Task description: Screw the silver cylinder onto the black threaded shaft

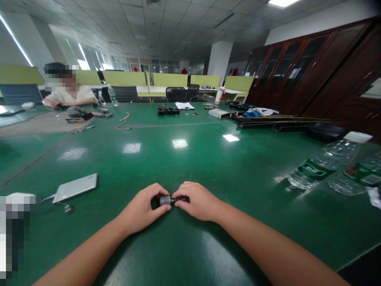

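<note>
Low over the green tabletop, my two hands meet in front of me. My left hand is closed round a small grey metal cylinder, thumb on the near side and fingers on the far side. A thin dark shaft joins the cylinder's right end. My right hand pinches this dark shaft between thumb and fingers, which hide part of it. The cylinder and shaft lie in one line, pointing left to right. Whether they are one piece I cannot tell.
A silver power bank with a cable lies left. Clear plastic bottles stand right. Across the table are a black tray, a rope and long dark bars. A person sits at the far left.
</note>
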Motion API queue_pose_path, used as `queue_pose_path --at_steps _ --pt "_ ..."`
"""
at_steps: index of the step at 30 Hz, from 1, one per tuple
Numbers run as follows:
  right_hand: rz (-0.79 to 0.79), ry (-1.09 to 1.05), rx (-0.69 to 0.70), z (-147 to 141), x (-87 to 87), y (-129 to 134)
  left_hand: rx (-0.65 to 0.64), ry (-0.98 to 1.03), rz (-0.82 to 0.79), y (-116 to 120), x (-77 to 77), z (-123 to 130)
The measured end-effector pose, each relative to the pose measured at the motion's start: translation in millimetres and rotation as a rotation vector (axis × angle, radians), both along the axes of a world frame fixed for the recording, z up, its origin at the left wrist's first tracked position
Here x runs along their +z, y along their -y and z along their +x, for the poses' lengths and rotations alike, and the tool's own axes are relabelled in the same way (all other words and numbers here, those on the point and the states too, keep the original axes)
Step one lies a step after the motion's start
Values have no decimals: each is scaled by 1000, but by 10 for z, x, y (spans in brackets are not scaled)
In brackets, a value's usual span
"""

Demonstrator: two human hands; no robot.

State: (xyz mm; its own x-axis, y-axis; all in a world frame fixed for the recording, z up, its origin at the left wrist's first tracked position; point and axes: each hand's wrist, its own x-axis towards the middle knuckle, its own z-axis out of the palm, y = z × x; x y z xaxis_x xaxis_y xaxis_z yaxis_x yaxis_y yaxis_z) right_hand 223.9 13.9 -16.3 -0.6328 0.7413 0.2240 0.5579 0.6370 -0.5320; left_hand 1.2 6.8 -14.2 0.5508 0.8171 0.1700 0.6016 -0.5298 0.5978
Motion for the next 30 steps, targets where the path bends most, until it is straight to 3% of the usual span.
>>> queue_pose_path --at_steps 12,30 --pt "60 5 -54 -57 -50 22 17 0 14 11 -18 8" --pt "86 22 -17 12 -46 -18 22 -21 32 16 3 2"
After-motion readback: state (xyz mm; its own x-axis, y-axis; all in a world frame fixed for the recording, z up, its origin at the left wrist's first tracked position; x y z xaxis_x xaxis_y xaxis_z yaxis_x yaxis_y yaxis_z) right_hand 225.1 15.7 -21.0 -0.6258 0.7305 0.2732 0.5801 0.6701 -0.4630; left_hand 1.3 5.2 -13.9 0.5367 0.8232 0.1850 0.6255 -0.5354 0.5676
